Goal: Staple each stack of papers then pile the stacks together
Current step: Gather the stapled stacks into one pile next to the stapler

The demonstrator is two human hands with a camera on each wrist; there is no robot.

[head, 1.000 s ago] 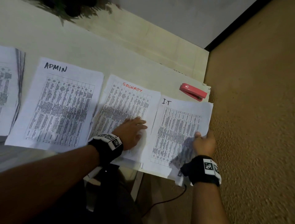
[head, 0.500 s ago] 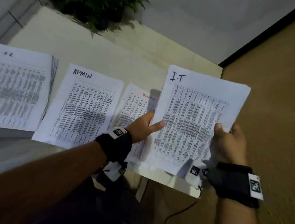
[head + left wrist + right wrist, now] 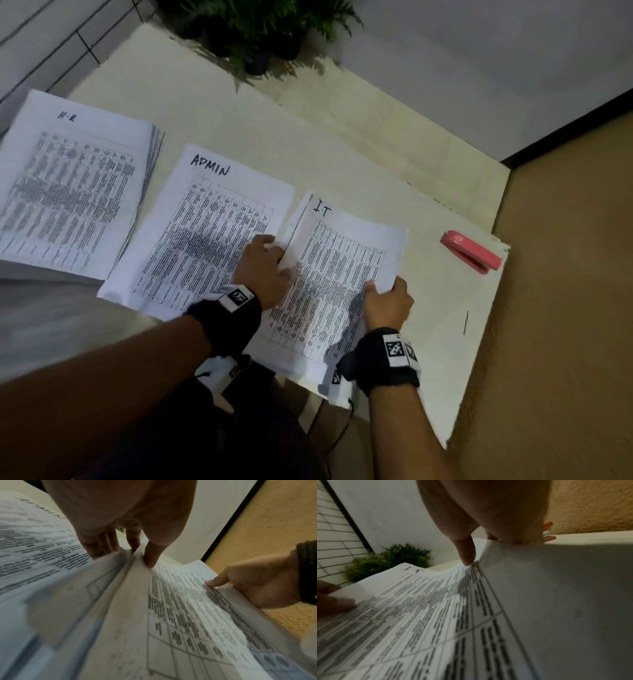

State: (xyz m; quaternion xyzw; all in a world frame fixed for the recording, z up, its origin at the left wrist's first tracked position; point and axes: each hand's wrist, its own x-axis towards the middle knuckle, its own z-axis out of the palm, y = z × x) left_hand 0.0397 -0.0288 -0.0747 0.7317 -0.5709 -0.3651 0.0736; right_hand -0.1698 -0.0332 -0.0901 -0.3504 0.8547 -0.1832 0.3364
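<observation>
stapler: red plastic stapler, right of the I.T stack
I.T stack: white paper sheets, black printed table grid
table: cream tabletop
plant: green fern, beyond the table

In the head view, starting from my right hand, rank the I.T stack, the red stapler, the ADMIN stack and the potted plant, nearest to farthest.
1. I.T stack: gripped by the right hand at its right edge.
2. Red stapler: to the right, near the table edge.
3. ADMIN stack: to the left, beyond the left hand.
4. Potted plant: at the table's far side.
</observation>
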